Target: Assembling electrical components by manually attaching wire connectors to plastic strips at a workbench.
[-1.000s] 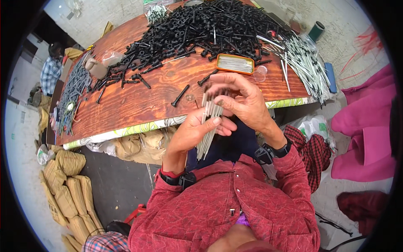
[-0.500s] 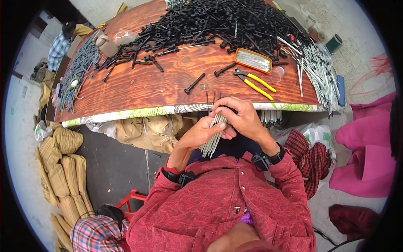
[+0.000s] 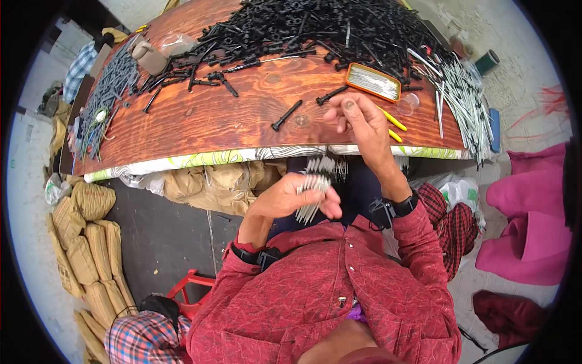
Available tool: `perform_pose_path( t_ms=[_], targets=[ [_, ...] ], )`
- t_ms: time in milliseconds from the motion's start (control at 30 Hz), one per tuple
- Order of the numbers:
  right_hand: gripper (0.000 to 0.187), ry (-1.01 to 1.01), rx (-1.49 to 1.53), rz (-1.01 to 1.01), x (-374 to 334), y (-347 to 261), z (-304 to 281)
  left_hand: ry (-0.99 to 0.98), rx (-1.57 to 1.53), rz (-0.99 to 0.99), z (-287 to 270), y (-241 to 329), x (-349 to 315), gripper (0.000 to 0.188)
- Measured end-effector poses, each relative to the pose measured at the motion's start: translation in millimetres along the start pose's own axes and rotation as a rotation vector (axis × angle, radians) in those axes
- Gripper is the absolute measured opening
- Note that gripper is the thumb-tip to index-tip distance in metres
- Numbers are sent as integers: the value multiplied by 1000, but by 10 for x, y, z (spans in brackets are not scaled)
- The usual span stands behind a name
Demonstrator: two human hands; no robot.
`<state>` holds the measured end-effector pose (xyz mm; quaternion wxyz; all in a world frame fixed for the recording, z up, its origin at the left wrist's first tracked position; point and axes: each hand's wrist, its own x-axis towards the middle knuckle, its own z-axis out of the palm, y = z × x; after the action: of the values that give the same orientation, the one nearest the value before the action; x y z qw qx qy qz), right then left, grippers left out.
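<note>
Left hand [image 3: 285, 197]: pinches rods [image 3: 308, 212]; best kept snug
Right hand [image 3: 368, 128]: curled, cannot tell if pinching; yellow handles [image 3: 394, 120] three o'clock

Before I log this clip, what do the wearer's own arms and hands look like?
The left hand and right hand are ungloved. Both arms wear long red sleeves with a fine darker pattern. Around each wrist, just beyond the sleeve, sits a black strap carrying a small boxy dark module.
</note>
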<state>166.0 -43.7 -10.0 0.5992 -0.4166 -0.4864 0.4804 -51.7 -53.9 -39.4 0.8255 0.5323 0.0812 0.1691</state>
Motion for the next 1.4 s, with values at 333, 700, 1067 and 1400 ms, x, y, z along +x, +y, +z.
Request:
perform_pose_path(
  t_ms=[333,700,1067,1400],
  targets=[
    [21,-362,-1210,-609,573,613,453,-312,7,122,-18,86,-177,30],
    [22,-59,-1074,-496,736,613,226,76,-151,178,-503,-105,139,33],
    [49,-149,-102,370,226,837,-360,172,-65,205,-534,-191,752,34],
    [42,34,198,488,180,708,-266,348,-24,185,-509,-174,723,29]
  ],
)
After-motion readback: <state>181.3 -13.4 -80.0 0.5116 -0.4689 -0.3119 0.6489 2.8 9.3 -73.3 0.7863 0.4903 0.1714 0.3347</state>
